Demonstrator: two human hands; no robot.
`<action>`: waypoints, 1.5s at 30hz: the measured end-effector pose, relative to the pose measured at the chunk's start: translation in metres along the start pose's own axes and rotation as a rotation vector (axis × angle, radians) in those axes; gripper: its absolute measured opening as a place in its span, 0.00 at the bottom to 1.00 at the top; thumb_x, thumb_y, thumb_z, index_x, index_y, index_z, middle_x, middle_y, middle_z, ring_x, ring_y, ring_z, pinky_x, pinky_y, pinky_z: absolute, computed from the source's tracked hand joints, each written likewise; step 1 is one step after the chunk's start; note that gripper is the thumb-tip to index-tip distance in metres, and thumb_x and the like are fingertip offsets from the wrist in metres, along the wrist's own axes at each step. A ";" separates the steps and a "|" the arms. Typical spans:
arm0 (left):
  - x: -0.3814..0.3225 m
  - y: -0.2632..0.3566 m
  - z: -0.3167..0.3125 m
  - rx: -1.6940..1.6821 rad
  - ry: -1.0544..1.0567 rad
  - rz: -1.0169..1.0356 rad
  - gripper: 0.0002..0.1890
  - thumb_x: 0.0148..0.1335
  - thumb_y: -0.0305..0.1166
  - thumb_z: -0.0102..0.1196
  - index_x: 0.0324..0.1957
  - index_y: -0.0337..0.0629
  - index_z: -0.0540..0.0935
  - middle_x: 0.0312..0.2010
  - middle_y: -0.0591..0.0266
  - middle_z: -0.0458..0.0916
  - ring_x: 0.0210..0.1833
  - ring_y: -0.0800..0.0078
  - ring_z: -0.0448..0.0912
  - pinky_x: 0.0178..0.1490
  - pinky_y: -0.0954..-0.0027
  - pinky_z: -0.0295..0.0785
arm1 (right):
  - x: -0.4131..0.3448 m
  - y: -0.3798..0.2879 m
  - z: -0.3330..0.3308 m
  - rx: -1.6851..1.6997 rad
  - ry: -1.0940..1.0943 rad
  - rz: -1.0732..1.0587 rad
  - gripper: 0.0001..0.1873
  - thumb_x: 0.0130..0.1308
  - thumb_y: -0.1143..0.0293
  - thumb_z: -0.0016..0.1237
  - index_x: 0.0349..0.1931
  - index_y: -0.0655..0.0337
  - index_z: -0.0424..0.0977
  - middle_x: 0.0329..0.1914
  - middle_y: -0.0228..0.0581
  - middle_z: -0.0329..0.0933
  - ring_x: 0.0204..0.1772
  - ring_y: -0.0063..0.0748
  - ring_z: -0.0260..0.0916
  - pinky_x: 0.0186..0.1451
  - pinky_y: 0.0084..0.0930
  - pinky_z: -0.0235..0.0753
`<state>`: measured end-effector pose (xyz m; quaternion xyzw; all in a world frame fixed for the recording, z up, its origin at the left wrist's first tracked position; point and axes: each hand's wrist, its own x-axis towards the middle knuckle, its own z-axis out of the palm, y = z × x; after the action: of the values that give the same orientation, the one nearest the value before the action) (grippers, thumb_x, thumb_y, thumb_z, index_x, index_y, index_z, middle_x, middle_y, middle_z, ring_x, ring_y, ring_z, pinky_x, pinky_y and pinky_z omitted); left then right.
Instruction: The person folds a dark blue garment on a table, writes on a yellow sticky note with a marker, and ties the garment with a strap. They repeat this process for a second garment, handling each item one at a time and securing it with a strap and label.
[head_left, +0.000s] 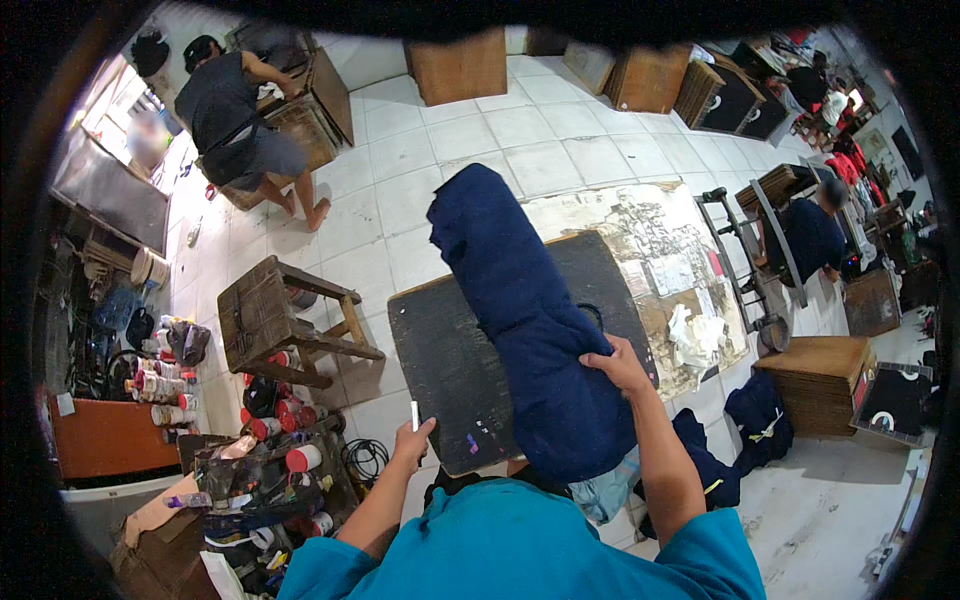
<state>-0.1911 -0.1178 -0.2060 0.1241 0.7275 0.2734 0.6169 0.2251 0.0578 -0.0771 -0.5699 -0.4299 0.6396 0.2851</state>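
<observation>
A long bundle of dark blue fabric (517, 300) lies across a worn black board (457, 352), its lower end close to my body. My right hand (619, 367) grips the fabric's right edge between thumb and fingers. At the board's lower left edge, my left hand (414, 442) is closed around a slim white pen or marker (415, 415) held upright. Small purple and white scraps (472, 442) lie on the board near that hand. A dark loop (592, 313) shows beside the fabric. Pale cloth (607, 487) hangs below the bundle near my lap.
A wooden stool (262, 322) stands left, above a crowded shelf of jars (304, 457). Right of the board are a stained tabletop (675, 225), a metal frame (739, 262), dark blue bundles (757, 420) and stacked boards (810, 382). One person (240, 112) bends at upper left; another (806, 232) is at right.
</observation>
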 end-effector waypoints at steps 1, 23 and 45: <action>-0.001 0.000 0.002 -0.011 0.013 0.002 0.15 0.69 0.41 0.67 0.39 0.46 0.73 0.22 0.73 0.65 0.18 0.79 0.64 0.20 0.71 0.60 | -0.001 -0.008 -0.005 -0.006 -0.004 -0.034 0.23 0.57 0.75 0.64 0.54 0.69 0.82 0.44 0.36 0.85 0.41 0.27 0.81 0.49 0.26 0.80; -0.023 0.068 0.119 -0.131 0.008 0.311 0.15 0.72 0.40 0.63 0.53 0.42 0.81 0.38 0.63 0.85 0.26 0.82 0.74 0.28 0.75 0.70 | -0.006 0.021 -0.077 -0.182 0.057 0.035 0.34 0.57 0.63 0.69 0.64 0.64 0.76 0.54 0.42 0.84 0.54 0.35 0.81 0.61 0.32 0.78; -0.036 0.003 0.014 -0.144 0.104 0.317 0.09 0.71 0.38 0.60 0.44 0.43 0.81 0.31 0.64 0.84 0.21 0.79 0.72 0.23 0.72 0.66 | -0.150 0.187 -0.002 -0.398 1.108 -0.125 0.47 0.70 0.41 0.56 0.77 0.66 0.57 0.73 0.62 0.62 0.76 0.62 0.58 0.78 0.56 0.55</action>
<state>-0.1708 -0.1310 -0.1753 0.1784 0.7084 0.4246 0.5348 0.2786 -0.1572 -0.1680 -0.8351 -0.3614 0.1357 0.3918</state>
